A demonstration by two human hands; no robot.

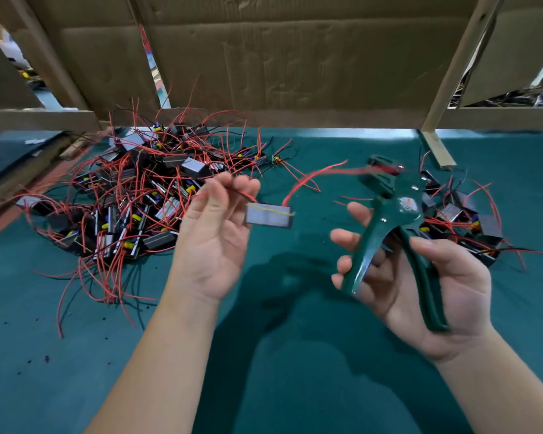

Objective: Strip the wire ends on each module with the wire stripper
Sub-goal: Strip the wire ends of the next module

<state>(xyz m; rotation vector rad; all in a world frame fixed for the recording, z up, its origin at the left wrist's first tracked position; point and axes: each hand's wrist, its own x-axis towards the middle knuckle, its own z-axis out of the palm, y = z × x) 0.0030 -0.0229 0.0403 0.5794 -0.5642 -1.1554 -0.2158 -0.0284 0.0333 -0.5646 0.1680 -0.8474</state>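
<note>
Holding the wire stripper (398,233) in the right hand (436,286), thumb along one handle and fingers round the other, handles spread wide. Pinching one module (268,215) by a thin lead in the fingertips of the left hand (213,236), just left of the wire stripper and clear above the bench (295,386). Joined to the wire stripper's head by a red wire (311,176) arcing up from that module. Too blurred at the head to tell whether seated in the blades. Several likely ways of going wrong from here. Risk of nicking or cutting the strands instead of peeling the insulation, by squeezing with the wire off its notch. Risk of baring too much copper, by feeding in too far. Risk of straining a joint or tearing a lead out, by tugging while dangling the module from one thin lead. Risk of the tool twisting at the squeeze, from so loose a hold. Risk too of snagging loops from the big heap of modules (129,198) well left of the wire stripper, or from the smaller heap (464,220) just behind and right of it, and so mixing the two. No bin, tray or box holding anything, with both heaps lying loose on the bench. Cardboard sheets (279,57) standing beyond the wire stripper, with nothing seen inside them. Dark specks (46,359) scattered far left of the wire stripper, probably insulation scraps.
</note>
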